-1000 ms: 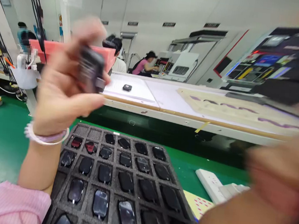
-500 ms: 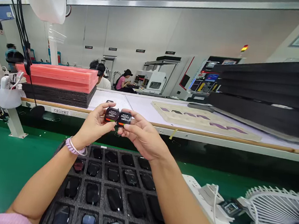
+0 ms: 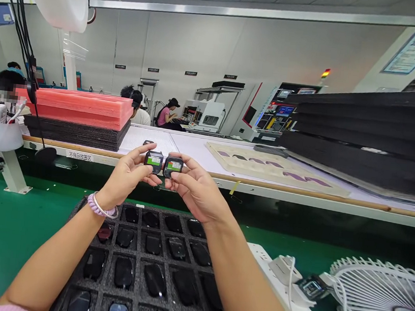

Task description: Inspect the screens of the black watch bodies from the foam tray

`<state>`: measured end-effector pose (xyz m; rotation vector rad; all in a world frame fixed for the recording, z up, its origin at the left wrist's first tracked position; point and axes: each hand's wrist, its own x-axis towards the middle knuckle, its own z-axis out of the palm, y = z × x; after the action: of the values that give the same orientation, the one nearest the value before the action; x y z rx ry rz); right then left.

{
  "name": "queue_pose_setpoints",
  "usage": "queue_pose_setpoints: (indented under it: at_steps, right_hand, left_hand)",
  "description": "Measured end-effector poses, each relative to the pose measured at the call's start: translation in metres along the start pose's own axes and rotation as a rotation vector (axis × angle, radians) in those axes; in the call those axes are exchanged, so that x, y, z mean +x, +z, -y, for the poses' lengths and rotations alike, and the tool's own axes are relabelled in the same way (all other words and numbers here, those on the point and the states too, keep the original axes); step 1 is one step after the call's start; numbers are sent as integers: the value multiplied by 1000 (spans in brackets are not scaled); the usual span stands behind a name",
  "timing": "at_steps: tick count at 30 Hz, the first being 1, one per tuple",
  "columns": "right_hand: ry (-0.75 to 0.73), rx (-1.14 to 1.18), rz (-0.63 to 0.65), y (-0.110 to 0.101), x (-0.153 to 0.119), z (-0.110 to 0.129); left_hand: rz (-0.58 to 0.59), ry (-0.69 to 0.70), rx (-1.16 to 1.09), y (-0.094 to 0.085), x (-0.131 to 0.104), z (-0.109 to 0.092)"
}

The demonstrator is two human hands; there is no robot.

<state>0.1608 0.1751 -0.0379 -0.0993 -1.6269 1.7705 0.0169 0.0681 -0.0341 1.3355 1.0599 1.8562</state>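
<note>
Two small square devices with dark frames and lit screens are held up side by side above a black foam tray [image 3: 139, 267]. My left hand [image 3: 129, 172] pinches the left device [image 3: 153, 161], whose screen shows green and white. The right device [image 3: 172, 166], with green and a red patch on its screen, is gripped between the thumb and fingers of my right hand [image 3: 193, 186]. A narrow gap separates the two devices. Dark, glossy pieces lie in the tray's compartments below my wrists.
Pink foam [image 3: 82, 107] is stacked on black foam at the shelf's left. A beige tray [image 3: 265, 167] and a black foam stack [image 3: 372, 138] are on the right. A power strip [image 3: 290, 303] and white fan [image 3: 381, 297] sit lower right. People sit beyond.
Both screens have changed from dark with white text to mostly green. The two devices are slightly farther apart. The view has shifted a little to the right.
</note>
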Motion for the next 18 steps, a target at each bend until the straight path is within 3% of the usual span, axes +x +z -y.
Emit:
queue_pose_setpoints:
  at_steps: [18]
  right_hand:
    - [-46, 3, -31, 2, 2, -5]
  left_hand:
    - [9, 9, -49, -1, 1, 2]
